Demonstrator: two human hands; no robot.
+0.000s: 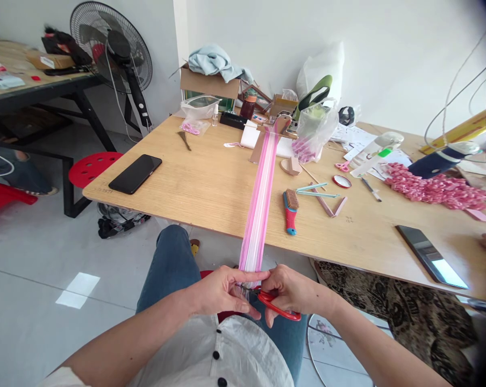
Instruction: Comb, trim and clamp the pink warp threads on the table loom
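red scissors [290,315], one pair, right hand [289,289] clasping — left hand [219,290] seemingly pinching one strip [261,199]

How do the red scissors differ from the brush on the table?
The red scissors are in the right hand; the brush lies on the table. The red scissors have looped handles, while the brush has a single grip with a blue end. Both have red on their handles.

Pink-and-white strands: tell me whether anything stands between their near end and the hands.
Nothing visible does. The left hand is right at the near end of the strands, with the red-handled scissors in the right hand close by. The brush lies off to the right, apart from them.
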